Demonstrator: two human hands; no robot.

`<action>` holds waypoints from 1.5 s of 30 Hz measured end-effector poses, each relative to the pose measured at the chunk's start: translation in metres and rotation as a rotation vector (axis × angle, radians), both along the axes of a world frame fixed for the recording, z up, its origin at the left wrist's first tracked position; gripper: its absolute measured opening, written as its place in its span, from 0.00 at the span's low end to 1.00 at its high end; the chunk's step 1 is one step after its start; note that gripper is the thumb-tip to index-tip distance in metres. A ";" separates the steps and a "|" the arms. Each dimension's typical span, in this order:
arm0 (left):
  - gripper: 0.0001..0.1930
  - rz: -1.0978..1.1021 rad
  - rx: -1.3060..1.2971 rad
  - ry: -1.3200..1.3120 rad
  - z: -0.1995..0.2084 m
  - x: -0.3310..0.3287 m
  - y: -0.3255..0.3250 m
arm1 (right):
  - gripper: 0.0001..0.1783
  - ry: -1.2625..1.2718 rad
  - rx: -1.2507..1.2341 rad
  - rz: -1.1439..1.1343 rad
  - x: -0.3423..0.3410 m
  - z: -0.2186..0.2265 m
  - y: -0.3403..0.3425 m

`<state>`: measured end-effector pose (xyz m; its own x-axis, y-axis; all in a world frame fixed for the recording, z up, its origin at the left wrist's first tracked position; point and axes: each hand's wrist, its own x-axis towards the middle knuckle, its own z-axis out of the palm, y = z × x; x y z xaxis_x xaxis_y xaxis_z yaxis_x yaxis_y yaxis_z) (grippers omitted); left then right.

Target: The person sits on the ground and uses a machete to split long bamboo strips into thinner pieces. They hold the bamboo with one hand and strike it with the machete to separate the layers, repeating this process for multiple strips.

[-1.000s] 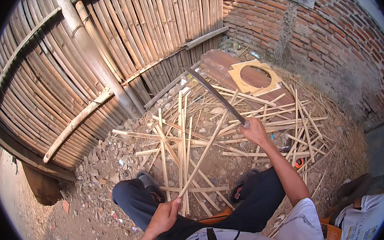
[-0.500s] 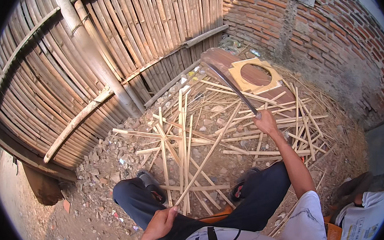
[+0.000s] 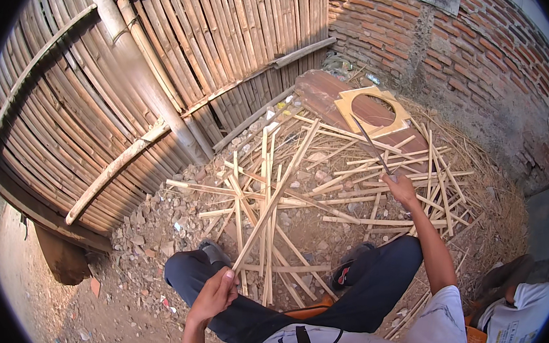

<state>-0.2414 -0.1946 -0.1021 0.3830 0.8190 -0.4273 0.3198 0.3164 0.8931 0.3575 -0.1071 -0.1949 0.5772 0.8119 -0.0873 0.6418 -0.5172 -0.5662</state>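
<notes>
My left hand (image 3: 216, 293), low in the view above my left thigh, is closed on the near end of a long pale bamboo strip (image 3: 278, 194). From there the strip slants up and to the right, across the pile. My right hand (image 3: 402, 190) grips the handle of a machete (image 3: 372, 140) with a long, narrow dark blade. The blade points up and left, its tip near the square board with a round hole (image 3: 391, 121). Machete and held strip are apart. Several loose bamboo strips (image 3: 266, 235) lie crisscrossed on the ground between and beyond my feet.
A woven bamboo wall (image 3: 233, 39) rises on the left and a brick wall (image 3: 476, 65) at the back right. A brown wooden panel (image 3: 316, 91) lies under the holed board. Stones and rubble (image 3: 146, 239) cover the ground. A white bag (image 3: 521, 320) sits at the right.
My left hand has shifted left and up, and the held strip now stands steeper. My right hand has moved right and slightly down, with the blade turned to appear shorter.
</notes>
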 end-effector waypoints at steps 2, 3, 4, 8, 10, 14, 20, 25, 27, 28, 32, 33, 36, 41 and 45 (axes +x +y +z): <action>0.22 -0.011 -0.033 -0.014 0.004 0.012 0.009 | 0.36 -0.065 0.080 0.096 -0.020 0.026 -0.005; 0.23 -0.019 0.001 0.005 0.000 0.018 0.013 | 0.38 -0.096 0.121 0.146 -0.033 0.040 -0.006; 0.23 -0.031 0.033 0.024 -0.003 0.026 0.017 | 0.37 -0.083 0.181 0.183 -0.049 0.052 -0.008; 0.24 -0.005 0.076 0.011 -0.007 0.053 0.024 | 0.35 -0.015 0.360 0.356 -0.128 0.102 -0.020; 0.24 -0.050 0.092 -0.029 -0.012 0.063 0.028 | 0.35 -0.093 0.403 0.475 -0.153 0.103 -0.027; 0.26 -0.098 0.152 -0.044 -0.006 0.083 0.028 | 0.37 -0.253 0.410 0.668 -0.204 0.094 -0.045; 0.26 -0.094 0.325 0.104 0.000 0.085 0.020 | 0.39 -0.270 0.274 0.717 -0.221 0.093 -0.040; 0.27 -0.112 0.285 0.153 -0.004 0.069 0.007 | 0.41 -0.126 0.280 0.543 -0.174 0.092 -0.013; 0.27 -0.111 0.286 0.141 -0.005 0.073 0.008 | 0.41 -0.120 0.276 0.556 -0.175 0.093 -0.015; 0.27 -0.106 0.290 0.124 -0.009 0.076 0.010 | 0.39 -0.157 0.282 0.604 -0.179 0.094 -0.018; 0.26 -0.122 0.335 0.149 -0.002 0.084 0.009 | 0.34 -0.215 0.312 0.767 -0.195 0.092 -0.032; 0.26 -0.118 0.345 0.170 0.002 0.083 0.007 | 0.34 -0.137 0.290 0.746 -0.189 0.089 -0.029; 0.25 -0.109 0.380 0.200 0.005 0.081 0.006 | 0.34 -0.091 0.300 0.713 -0.178 0.081 -0.022; 0.25 -0.115 0.373 0.182 -0.006 0.073 0.008 | 0.36 -0.102 0.309 0.658 -0.195 0.078 -0.027; 0.24 -0.077 0.339 0.131 -0.006 0.082 0.007 | 0.38 -0.146 0.332 0.755 -0.222 0.085 -0.042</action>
